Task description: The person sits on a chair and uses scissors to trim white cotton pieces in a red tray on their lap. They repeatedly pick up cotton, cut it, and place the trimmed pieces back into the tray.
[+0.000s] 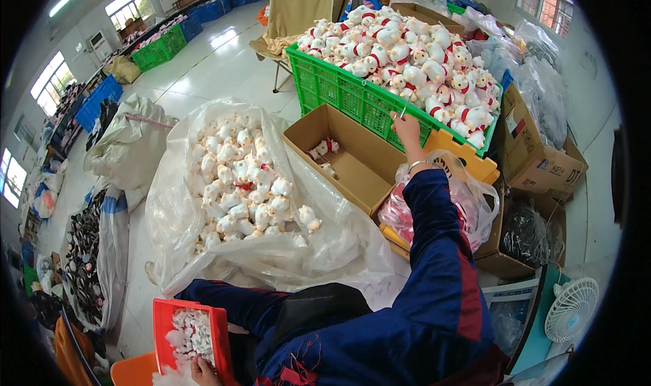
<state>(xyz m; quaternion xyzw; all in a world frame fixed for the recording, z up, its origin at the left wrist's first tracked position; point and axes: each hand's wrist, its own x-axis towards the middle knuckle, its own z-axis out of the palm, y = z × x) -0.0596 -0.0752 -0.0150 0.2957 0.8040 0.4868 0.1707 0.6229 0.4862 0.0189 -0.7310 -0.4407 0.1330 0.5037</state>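
My right hand [407, 131] is stretched out over the near edge of the large green crate [346, 94]. Its fingers are closed round a thin, shiny metal tool [405, 110], too small to name. White plush toys [386, 40] with red neck bands fill the crate in a high heap. Down at the left, my left hand [205, 371] is at the red tray [220, 332], its fingers curled together and partly cut off by the lower edge. Small white pieces [193, 332] and white fluffy stuffing [175, 374] lie in that tray; what the fingers pinch does not show.
A clear plastic sack [169, 203] of white plush toys lies open ahead. Beside it stands a cardboard box [352, 159] with a few toys. A bag of pink-red items [400, 213] sits under my right arm. Further right are a cardboard carton [542, 169] and a white fan [571, 310].
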